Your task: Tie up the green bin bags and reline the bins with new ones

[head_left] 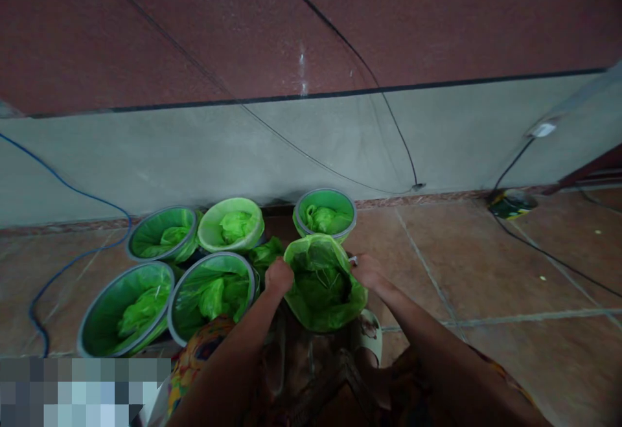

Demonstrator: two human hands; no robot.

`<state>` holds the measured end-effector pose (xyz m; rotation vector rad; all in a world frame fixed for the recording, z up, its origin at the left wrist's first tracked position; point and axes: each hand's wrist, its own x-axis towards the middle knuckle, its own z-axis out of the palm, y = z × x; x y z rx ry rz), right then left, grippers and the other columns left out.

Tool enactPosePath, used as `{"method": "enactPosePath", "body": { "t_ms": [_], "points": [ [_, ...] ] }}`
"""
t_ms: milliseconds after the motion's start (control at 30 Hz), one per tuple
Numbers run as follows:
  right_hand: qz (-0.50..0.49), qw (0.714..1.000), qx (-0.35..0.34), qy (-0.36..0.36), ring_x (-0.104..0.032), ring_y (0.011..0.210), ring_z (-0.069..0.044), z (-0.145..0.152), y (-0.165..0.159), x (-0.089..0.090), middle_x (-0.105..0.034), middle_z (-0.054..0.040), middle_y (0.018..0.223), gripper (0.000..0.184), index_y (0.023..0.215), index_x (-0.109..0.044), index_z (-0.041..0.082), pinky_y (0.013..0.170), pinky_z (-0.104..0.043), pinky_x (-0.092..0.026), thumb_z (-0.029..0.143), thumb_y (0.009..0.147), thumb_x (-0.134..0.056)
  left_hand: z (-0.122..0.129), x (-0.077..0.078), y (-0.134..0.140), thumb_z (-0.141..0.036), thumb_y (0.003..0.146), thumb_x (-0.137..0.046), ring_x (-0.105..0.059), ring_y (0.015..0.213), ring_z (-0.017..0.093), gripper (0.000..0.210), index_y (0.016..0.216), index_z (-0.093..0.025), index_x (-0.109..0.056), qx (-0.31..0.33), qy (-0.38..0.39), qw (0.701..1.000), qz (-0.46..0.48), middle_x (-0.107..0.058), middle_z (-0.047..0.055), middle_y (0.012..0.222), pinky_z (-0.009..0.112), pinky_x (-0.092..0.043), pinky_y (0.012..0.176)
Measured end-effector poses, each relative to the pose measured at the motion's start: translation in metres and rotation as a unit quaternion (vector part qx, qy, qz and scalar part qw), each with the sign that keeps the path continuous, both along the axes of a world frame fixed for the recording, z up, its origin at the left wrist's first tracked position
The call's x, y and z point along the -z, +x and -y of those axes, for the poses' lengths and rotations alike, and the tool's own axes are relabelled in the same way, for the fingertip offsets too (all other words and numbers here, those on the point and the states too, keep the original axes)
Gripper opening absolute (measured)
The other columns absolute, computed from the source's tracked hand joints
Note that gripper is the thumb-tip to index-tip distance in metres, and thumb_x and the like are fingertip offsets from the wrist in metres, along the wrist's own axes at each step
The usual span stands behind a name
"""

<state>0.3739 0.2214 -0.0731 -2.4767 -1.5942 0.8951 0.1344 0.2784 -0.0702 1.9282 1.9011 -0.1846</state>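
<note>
A bin lined with a green plastic bag [323, 313] stands before me, its liner folded out over the rim. My left hand [279, 276] is closed on the left edge of this bag. On the opposite edge, my right hand [367, 271] grips the bag too, with a small whitish bit showing by its fingers. The bag's mouth is spread wide between both hands, and a thin loop shows inside. Just behind it sits another lined bin [350, 216]. Loose green bag plastic [266, 252] lies left of my left hand.
Several more lined bins, such as a grey-rimmed bin [171, 278], cluster at left. A blue cable [72, 262] runs along the floor there. Behind is a wall [194, 155] with hanging wires. A black cable [558, 258] and a dark container [512, 203] lie at right.
</note>
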Motion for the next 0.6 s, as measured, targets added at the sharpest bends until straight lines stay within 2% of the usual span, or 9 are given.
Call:
{"method": "enactPosePath", "body": {
  "t_ms": [167, 267, 367, 400, 467, 533, 600],
  "points": [
    [-0.049, 0.998, 0.015, 0.024, -0.063, 0.063, -0.014, 0.003, 0.008, -0.024, -0.069, -0.0047, 0.069, 0.017, 0.074, -0.071, 0.017, 0.049, -0.02, -0.034, 0.024, 0.075, -0.055, -0.008, -0.015, -0.001, -0.017, 0.094, -0.038, -0.069, 0.098, 0.024, 0.029, 0.112, -0.008, -0.058, -0.041, 0.046, 0.998, 0.013, -0.071, 0.018, 0.098, 0.027, -0.048, 0.076],
    [-0.155, 0.984, 0.082, 0.031, -0.059, 0.052, -0.011, 0.011, 0.011, -0.035, -0.064, -0.001, 0.058, 0.011, 0.07, -0.068, 0.016, 0.047, -0.018, -0.037, 0.019, 0.07, -0.058, -0.014, -0.028, -0.004, -0.019, 0.095, -0.037, -0.069, 0.097, 0.025, 0.028, 0.108, -0.01, -0.06, -0.047, 0.089, 0.994, 0.028, -0.072, 0.016, 0.096, 0.028, -0.048, 0.077],
    [-0.236, 0.962, 0.132, 0.022, -0.059, 0.051, -0.011, 0.018, 0.014, -0.039, -0.065, -0.0005, 0.059, 0.009, 0.073, -0.068, 0.015, 0.048, -0.018, -0.043, 0.017, 0.069, -0.06, -0.022, -0.036, -0.005, -0.022, 0.097, -0.034, -0.069, 0.098, 0.024, 0.03, 0.107, -0.014, -0.062, -0.049, 0.136, 0.988, 0.056, -0.072, 0.013, 0.099, 0.03, -0.047, 0.081],
    [-0.237, 0.963, 0.124, 0.011, -0.06, 0.052, -0.012, 0.019, 0.014, -0.039, -0.065, -0.0006, 0.059, 0.009, 0.073, -0.068, 0.015, 0.048, -0.018, -0.044, 0.017, 0.068, -0.061, -0.024, -0.036, -0.005, -0.024, 0.097, -0.033, -0.068, 0.099, 0.024, 0.032, 0.109, -0.015, -0.061, -0.049, 0.142, 0.986, 0.067, -0.072, 0.013, 0.101, 0.03, -0.047, 0.082],
    [-0.193, 0.978, 0.067, -0.031, -0.06, 0.052, -0.014, 0.02, 0.016, -0.039, -0.063, -0.0008, 0.055, 0.004, 0.067, -0.067, 0.015, 0.048, -0.02, -0.044, 0.016, 0.067, -0.063, -0.026, -0.031, -0.006, -0.029, 0.098, -0.034, -0.067, 0.102, 0.025, 0.034, 0.116, -0.014, -0.059, -0.056, 0.12, 0.988, 0.082, -0.072, 0.014, 0.106, 0.031, -0.047, 0.084],
    [-0.121, 0.99, -0.018, -0.066, -0.061, 0.055, -0.017, 0.019, 0.018, -0.038, -0.06, -0.0014, 0.051, 0.007, 0.061, -0.066, 0.015, 0.051, -0.023, -0.045, 0.019, 0.066, -0.068, -0.023, -0.022, -0.006, -0.04, 0.096, -0.039, -0.066, 0.107, 0.027, 0.042, 0.121, -0.01, -0.055, -0.066, 0.057, 0.992, 0.086, -0.07, 0.017, 0.111, 0.032, -0.047, 0.086],
    [-0.058, 0.994, -0.077, -0.055, -0.064, 0.065, -0.021, 0.016, 0.021, -0.037, -0.064, -0.0041, 0.058, 0.013, 0.062, -0.067, 0.015, 0.057, -0.026, -0.047, 0.025, 0.064, -0.075, -0.015, -0.012, -0.006, -0.05, 0.091, -0.048, -0.065, 0.11, 0.028, 0.053, 0.121, -0.008, -0.054, -0.058, -0.011, 0.995, 0.081, -0.068, 0.019, 0.115, 0.033, -0.048, 0.088]
  ]
}}
